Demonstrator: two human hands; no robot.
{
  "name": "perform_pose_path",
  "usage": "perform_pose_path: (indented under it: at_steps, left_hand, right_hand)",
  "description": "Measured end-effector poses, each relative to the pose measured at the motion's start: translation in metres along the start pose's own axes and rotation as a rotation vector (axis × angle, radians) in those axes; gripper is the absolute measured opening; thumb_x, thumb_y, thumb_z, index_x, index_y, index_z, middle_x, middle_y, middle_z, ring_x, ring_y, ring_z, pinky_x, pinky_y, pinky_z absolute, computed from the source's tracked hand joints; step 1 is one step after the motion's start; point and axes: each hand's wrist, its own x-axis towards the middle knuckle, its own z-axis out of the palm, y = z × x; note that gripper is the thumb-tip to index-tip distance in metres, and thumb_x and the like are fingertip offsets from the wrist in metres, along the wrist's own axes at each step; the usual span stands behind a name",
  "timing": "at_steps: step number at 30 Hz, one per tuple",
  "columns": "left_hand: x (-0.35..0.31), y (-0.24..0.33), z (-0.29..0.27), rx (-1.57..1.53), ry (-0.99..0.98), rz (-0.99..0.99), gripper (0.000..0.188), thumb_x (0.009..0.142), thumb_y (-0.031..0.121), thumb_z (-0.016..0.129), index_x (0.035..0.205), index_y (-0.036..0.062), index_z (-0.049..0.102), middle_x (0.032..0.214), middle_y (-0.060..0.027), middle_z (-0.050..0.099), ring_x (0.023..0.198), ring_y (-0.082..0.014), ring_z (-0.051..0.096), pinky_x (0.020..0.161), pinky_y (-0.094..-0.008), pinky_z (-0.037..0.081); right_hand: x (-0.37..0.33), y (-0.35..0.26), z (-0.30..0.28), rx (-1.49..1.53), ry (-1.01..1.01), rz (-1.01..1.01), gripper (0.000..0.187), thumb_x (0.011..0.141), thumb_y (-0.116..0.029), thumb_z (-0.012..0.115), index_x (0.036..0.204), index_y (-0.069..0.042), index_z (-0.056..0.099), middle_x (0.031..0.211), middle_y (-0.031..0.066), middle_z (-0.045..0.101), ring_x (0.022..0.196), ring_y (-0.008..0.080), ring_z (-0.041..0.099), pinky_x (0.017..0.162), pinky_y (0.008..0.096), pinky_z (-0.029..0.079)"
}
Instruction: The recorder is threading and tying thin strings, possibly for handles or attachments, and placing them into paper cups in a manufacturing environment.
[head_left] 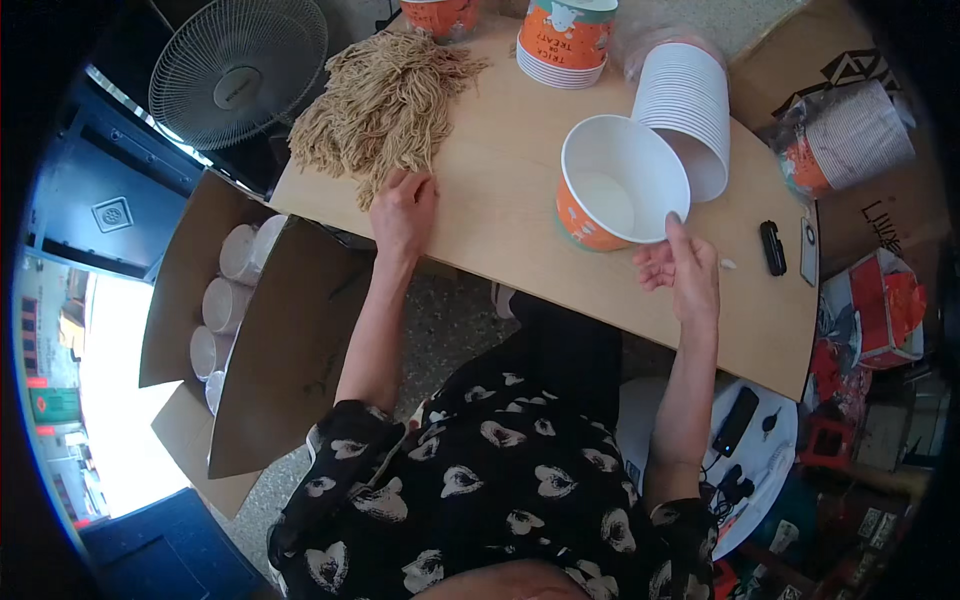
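My left grip (pixel 404 215) rests at the near end of a shaggy heap of tan, crinkled strands (pixel 390 100) by the bench's (pixel 500 170) left edge, fingers curled; I cannot tell whether they clamp any. A smooth, round tub (pixel 600 160), white inside, orange-printed outside, stands near the front edge, its rim at my right grip (pixel 692 282), thumb and fingers apart. Dark lettering marks the orange tub stack (pixel 558 42) toward the far edge

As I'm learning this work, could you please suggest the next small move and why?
Probably the left hand should gather some tan strands: it rests at the pile's near edge, while the orange tub beside the right hand looks empty.
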Motion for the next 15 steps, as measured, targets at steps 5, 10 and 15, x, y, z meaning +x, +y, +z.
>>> perform_pose_path:
  at_steps: [5, 10, 15]
  left_hand:
    - [-0.027, 0.043, -0.020, -0.254, -0.107, -0.019, 0.004, 0.082, 0.007, 0.073, 0.085, 0.0046, 0.071, 0.081, -0.0096, 0.063, 0.063, -0.0218, 0.063, 0.056, -0.0331, 0.051]
    - [-0.065, 0.101, -0.037, -0.490, -0.301, -0.025, 0.009, 0.081, 0.001, 0.073, 0.089, 0.0026, 0.069, 0.087, -0.0086, 0.066, 0.060, -0.0131, 0.062, 0.053, -0.0255, 0.049]
    - [-0.095, 0.125, -0.048, -0.567, -0.557, 0.023, 0.012, 0.084, 0.001, 0.070, 0.095, 0.0026, 0.066, 0.079, -0.0120, 0.065, 0.060, -0.0199, 0.065, 0.054, -0.0299, 0.050]
  right_hand:
    - [-0.034, 0.021, 0.034, -0.105, -0.322, -0.047, 0.027, 0.099, -0.024, 0.056, 0.085, -0.002, 0.063, 0.070, 0.0072, 0.066, 0.052, 0.0095, 0.059, 0.046, 0.0219, 0.047]
    - [-0.036, 0.065, 0.093, -0.052, -0.333, -0.066, 0.030, 0.103, -0.023, 0.053, 0.111, 0.002, 0.067, 0.095, 0.0073, 0.069, 0.085, 0.0118, 0.066, 0.070, 0.0243, 0.054]
    - [-0.034, 0.077, 0.118, 0.375, -0.428, -0.003, 0.032, 0.100, -0.025, 0.057, 0.108, 0.004, 0.068, 0.099, 0.0062, 0.069, 0.093, 0.0121, 0.064, 0.083, 0.0270, 0.052]
